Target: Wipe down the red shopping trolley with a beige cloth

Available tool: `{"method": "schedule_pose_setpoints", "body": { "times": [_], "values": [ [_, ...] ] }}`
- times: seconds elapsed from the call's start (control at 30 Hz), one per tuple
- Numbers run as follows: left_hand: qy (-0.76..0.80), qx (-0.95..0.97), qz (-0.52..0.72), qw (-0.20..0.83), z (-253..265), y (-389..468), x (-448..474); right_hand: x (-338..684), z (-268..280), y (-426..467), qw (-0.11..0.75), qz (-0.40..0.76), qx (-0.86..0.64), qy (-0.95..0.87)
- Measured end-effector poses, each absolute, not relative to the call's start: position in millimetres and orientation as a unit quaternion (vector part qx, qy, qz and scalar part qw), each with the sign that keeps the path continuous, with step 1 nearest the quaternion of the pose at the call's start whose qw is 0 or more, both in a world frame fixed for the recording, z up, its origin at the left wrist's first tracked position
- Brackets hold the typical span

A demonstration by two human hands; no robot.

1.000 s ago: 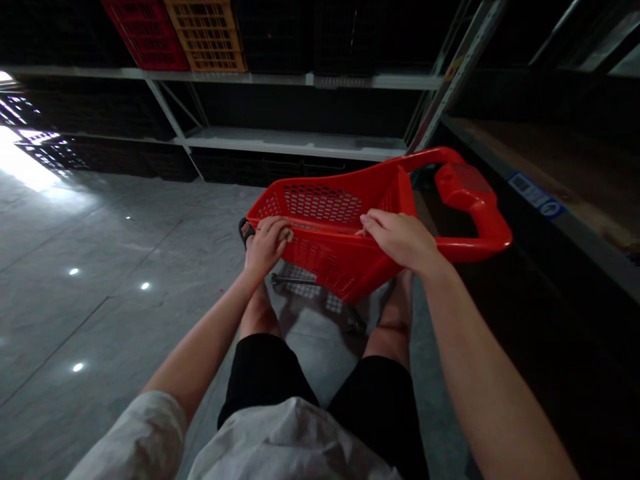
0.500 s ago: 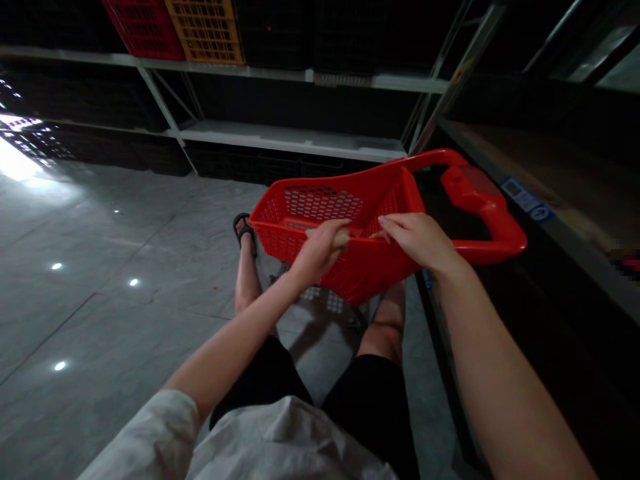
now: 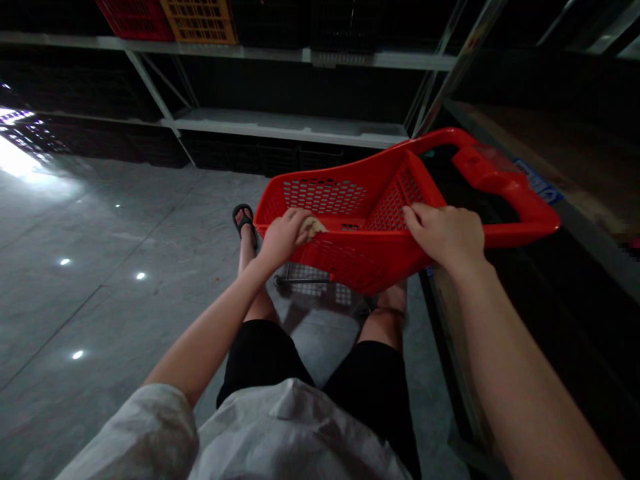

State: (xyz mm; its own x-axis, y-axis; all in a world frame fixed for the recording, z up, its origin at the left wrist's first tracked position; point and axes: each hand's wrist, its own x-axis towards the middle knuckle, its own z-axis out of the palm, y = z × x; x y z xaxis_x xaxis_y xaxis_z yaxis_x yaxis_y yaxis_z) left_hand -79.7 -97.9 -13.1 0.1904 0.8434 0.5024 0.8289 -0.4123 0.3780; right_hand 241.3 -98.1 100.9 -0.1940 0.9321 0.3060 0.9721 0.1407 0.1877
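Left grip [image 3: 284,237] pinches a beige cloth [image 3: 314,228] (likely soft, light, best held bunched); right grip [image 3: 447,233] clasps the probably stiff cart rim [image 3: 367,235] beneath it.

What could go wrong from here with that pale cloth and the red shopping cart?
The pale cloth bunched in the left hand might snag on the perforated red shopping cart. If the cart shifts under the right hand, its front end could bump the open-toed left foot that shows close by.
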Motion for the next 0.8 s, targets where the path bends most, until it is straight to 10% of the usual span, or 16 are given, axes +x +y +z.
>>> {"method": "schedule_pose_setpoints", "body": {
  "times": [0.23,0.57,0.8],
  "values": [
    [0.6,0.689,0.405,-0.036,-3.5,-89.6,-164.0,215.3,97.7,-97.5,0.027,-0.184,-0.596,-0.781],
    [0.534,0.653,0.524,-0.117,-83.3,-101.9,38.6,207.9,100.4,-102.8,0.014,-0.181,-0.604,-0.776],
    [0.569,0.707,0.412,0.081,-167.5,-126.6,-1.2,225.4,98.5,-102.0,0.015,-0.197,-0.616,-0.763]
  ]
}}
